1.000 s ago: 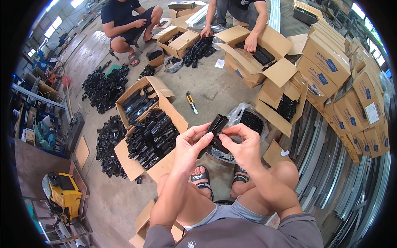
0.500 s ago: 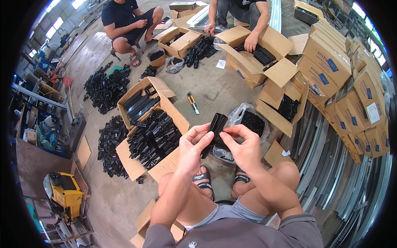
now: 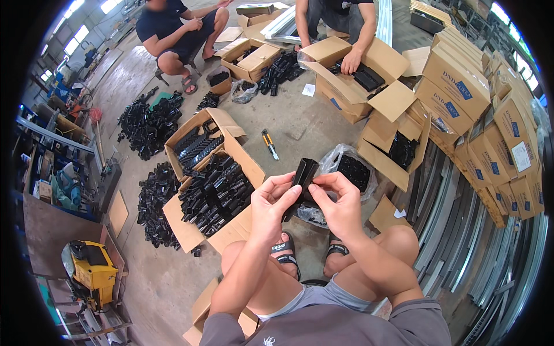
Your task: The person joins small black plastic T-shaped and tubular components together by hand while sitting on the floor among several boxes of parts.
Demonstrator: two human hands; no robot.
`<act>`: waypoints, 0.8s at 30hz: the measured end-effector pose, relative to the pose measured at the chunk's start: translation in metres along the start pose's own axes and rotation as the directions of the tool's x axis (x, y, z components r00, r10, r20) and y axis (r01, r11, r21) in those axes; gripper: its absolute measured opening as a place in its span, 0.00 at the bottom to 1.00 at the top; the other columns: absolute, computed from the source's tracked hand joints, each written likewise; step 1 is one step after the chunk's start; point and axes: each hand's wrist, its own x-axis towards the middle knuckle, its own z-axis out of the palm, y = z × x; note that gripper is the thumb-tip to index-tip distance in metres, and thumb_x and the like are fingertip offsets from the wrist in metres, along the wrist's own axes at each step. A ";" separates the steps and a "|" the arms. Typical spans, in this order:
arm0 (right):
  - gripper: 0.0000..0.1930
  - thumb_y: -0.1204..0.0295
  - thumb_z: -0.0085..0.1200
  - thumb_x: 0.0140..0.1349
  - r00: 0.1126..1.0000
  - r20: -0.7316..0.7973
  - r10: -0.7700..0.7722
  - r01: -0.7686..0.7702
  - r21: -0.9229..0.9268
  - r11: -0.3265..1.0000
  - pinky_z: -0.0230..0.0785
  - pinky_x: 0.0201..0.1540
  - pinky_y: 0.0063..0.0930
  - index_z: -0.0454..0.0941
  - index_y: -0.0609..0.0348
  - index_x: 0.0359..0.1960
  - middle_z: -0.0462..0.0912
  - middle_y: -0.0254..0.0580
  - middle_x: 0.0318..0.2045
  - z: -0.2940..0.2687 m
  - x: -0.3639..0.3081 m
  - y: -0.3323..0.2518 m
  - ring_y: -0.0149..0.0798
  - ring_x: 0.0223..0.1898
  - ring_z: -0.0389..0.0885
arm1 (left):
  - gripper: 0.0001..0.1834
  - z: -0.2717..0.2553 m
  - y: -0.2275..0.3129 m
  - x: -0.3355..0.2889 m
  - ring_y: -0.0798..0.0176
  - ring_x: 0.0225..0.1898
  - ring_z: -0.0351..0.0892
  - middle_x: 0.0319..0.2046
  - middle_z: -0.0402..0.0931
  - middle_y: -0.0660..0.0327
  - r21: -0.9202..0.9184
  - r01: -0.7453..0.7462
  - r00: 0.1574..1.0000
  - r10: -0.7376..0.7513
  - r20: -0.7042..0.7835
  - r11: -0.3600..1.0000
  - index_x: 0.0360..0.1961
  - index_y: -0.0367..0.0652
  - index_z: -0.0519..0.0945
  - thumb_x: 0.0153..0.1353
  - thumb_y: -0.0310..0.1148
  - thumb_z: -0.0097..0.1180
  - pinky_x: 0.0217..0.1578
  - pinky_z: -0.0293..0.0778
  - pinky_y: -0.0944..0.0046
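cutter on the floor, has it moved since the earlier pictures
No, the cutter keeps its place against the white paper beyond it; both just shift slightly rightward together in the picture.

The left hand [image 3: 272, 203] partly hides a black part [image 3: 306, 170]. Toward the far edge of the floor [image 3: 285, 124], a co-worker [image 3: 346, 24] is cut off at the chest.

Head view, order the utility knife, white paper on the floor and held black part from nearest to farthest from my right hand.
1. Black part, just left of your right hand.
2. Utility knife, ahead and left.
3. White paper, farther ahead.
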 end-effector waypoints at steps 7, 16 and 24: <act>0.07 0.77 0.62 0.58 0.999 0.003 -0.032 0.032 0.004 0.999 0.74 0.41 0.25 0.80 0.67 0.36 0.86 0.41 0.33 -0.001 -0.003 -0.003 0.29 0.36 0.82 | 0.15 -0.005 0.002 -0.001 0.68 0.42 0.82 0.42 0.82 0.53 -0.058 0.064 0.996 -0.060 0.073 0.996 0.47 0.35 0.75 0.59 0.20 0.63 0.47 0.76 0.68; 0.07 0.80 0.63 0.55 0.976 -0.016 -0.217 0.216 -0.048 0.975 0.74 0.40 0.26 0.80 0.65 0.35 0.85 0.45 0.34 -0.003 -0.009 0.006 0.35 0.36 0.84 | 0.28 0.001 0.000 -0.011 0.67 0.47 0.80 0.48 0.81 0.52 0.277 -0.243 0.965 0.204 0.163 0.930 0.64 0.35 0.70 0.61 0.21 0.60 0.49 0.74 0.68; 0.08 0.82 0.64 0.51 0.946 0.010 -0.324 0.324 -0.090 0.942 0.75 0.41 0.29 0.80 0.64 0.33 0.84 0.46 0.35 -0.003 -0.008 0.003 0.40 0.38 0.85 | 0.29 -0.005 0.003 -0.013 0.73 0.47 0.77 0.49 0.81 0.59 0.395 -0.241 0.964 0.170 0.206 0.886 0.65 0.39 0.71 0.61 0.21 0.61 0.49 0.73 0.69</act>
